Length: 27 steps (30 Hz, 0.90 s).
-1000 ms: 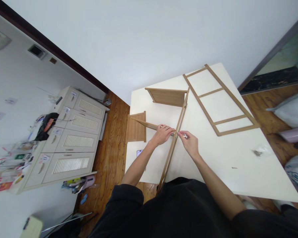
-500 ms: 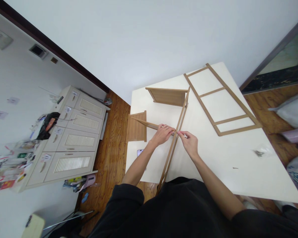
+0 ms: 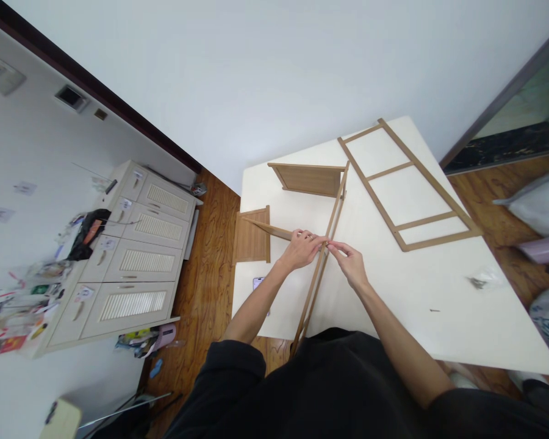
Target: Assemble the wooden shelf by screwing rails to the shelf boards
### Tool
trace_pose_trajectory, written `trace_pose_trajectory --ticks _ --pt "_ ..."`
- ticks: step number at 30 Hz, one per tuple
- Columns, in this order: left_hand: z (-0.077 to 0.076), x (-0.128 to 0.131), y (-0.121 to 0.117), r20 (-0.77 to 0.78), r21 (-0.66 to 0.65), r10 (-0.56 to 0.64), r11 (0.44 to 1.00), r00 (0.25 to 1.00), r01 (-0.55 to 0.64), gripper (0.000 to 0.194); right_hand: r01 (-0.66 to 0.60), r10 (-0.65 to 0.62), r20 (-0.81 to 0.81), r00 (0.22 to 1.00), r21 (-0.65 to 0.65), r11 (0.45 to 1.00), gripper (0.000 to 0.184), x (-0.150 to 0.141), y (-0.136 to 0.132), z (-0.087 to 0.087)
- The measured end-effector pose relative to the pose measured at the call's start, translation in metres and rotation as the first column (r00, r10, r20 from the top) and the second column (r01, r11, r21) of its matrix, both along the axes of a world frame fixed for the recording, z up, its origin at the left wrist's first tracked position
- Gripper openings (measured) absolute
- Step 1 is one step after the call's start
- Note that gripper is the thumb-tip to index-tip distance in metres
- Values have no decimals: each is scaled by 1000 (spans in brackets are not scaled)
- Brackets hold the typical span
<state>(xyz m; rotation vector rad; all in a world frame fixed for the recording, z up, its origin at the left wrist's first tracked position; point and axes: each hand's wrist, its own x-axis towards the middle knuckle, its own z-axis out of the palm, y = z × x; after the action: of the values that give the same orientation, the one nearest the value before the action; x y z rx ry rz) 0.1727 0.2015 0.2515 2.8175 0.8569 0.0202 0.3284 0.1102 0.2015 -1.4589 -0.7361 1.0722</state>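
Note:
A wooden side frame (image 3: 314, 280) stands on edge across the table, running from the far side to my body. My left hand (image 3: 299, 249) grips the end of a wooden shelf panel (image 3: 271, 229) where it meets this frame, its fingertips touching the rail. On the frame's other side, my right hand (image 3: 350, 263) pinches at the same joint with thumb and forefinger; what lies between them is too small to make out. Another wooden shelf panel (image 3: 308, 178) joins the frame farther back. A third wooden panel (image 3: 246, 239) lies flat at the left edge.
A second wooden frame (image 3: 405, 167) with crossbars lies flat on the white table (image 3: 379, 305) at the right. Nearer me are a screw (image 3: 434, 310) and a small clear bag of hardware (image 3: 478, 282). A phone (image 3: 258, 282) lies by my left forearm. White cabinets (image 3: 139, 256) stand left.
My right fingers have shifted slightly at the joint, and the small metallic piece that showed in that hand is out of sight. My left hand has edged toward the frame.

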Motion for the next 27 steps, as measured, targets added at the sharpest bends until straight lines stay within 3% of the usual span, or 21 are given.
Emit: trace_pose_trajectory --ticks 6,15,23,27 --pt "3 8 -6 56 -79 75 994 996 -71 33 -52 50 -79 996 -29 998 47 8 3 -4" --pt "-7 13 -9 123 -98 196 978 973 -184 26 -128 69 -477 876 -92 988 46 3 3 -4" --pt "-7 12 -8 121 -122 204 974 972 -189 19 -179 82 -487 870 -156 971 46 7 0 -7" --pt "-2 14 -11 114 -89 176 982 978 -166 27 -185 91 -460 883 -165 969 46 7 -2 -10"
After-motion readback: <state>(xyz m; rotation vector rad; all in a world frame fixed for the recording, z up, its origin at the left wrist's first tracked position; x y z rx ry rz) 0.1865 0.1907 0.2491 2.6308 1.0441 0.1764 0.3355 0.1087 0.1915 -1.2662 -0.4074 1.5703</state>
